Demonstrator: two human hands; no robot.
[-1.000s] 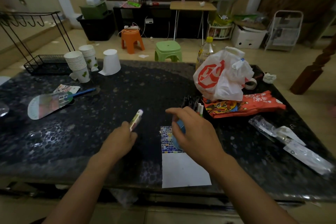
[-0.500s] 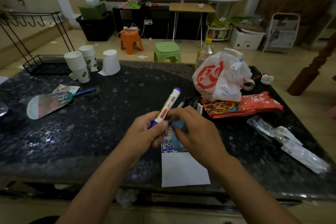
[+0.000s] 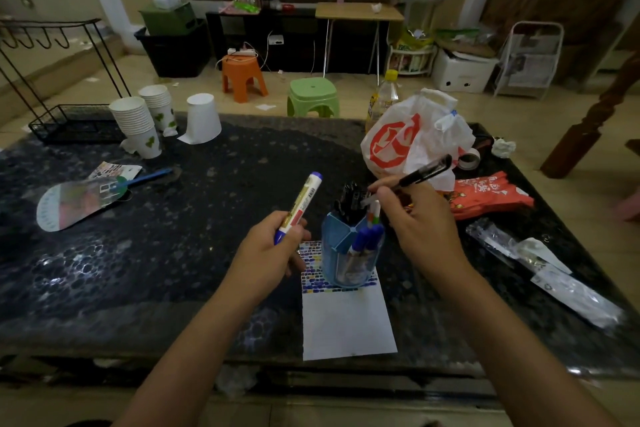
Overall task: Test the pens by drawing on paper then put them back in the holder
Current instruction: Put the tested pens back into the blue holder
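The right hand (image 3: 420, 218) is hiding part of the black pens standing in the blue holder (image 3: 349, 250), and the labels on the pens are too small to read. The dark speckled table (image 3: 173, 253) is carrying everything, with stools and shelving standing on the floor beyond its far edge. The holder is standing on the patterned far end of the paper (image 3: 346, 322), which is lying at the near edge. The left hand (image 3: 266, 253) is gripping a blue-capped marker (image 3: 301, 206), tilted upward, just beside the holder. The right hand is pinching a black pen (image 3: 424, 172) above the holder.
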